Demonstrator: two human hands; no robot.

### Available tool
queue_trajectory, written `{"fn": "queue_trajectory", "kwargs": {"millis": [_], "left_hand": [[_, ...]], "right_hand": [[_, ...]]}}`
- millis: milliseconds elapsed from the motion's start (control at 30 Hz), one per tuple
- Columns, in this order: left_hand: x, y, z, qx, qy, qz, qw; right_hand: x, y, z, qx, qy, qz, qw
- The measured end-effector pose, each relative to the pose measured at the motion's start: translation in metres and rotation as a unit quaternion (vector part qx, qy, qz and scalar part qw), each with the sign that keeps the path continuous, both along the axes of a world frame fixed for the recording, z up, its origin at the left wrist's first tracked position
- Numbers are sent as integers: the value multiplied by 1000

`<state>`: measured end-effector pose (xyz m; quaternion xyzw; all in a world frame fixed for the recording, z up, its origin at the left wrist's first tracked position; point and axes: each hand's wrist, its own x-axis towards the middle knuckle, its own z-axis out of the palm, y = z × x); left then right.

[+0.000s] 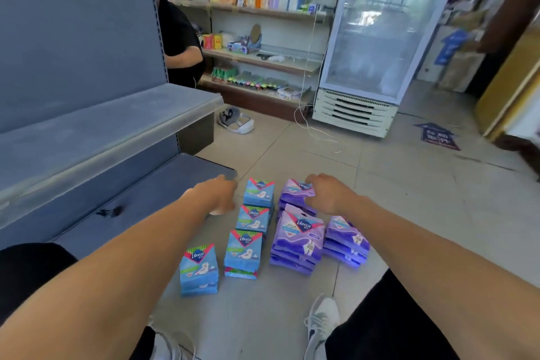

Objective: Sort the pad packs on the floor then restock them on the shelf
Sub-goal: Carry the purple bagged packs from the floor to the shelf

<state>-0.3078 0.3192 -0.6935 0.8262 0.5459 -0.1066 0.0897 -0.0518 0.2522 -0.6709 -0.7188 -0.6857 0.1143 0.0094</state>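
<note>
Stacks are lying sorted by colour on the tile floor (394, 199), and both arms are reaching out over them. The right hand (327, 193) is curling its fingers over the top of the farthest purple pad stack (295, 194), apparently gripping the uppermost pack, while two more purple stacks (298, 242) are sitting nearer the body, just under that forearm. The left hand (220, 194) is hovering beside the farthest blue pad stack (258, 193), not clearly touching it; its fingers are blurred, so whether they are spread or curled I cannot tell. Three more blue stacks (244, 251) are trailing back toward the knees, below and between the wrists. The empty grey shelf (102, 126) is waiting off to the far side of the left hand. Risk here: those soft packs are piling loosely, so lifting a whole stack one-handed could be spilling the lower ones, and a dragging forearm could be toppling the near purple piles into the blue row, undoing the sort.
</note>
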Motion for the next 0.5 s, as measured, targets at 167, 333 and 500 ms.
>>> {"fn": "queue_trajectory", "kwargs": {"millis": [167,333,500], "left_hand": [[67,9,-17,-5,-11,-63,998],[137,13,-41,-32,-41,-129,990],[193,27,-57,-44,-44,-162,985]], "right_hand": [[61,-20,-3,6,24,-91,996],[118,-39,-12,15,58,-194,979],[161,-43,-32,-6,77,-250,965]]}}
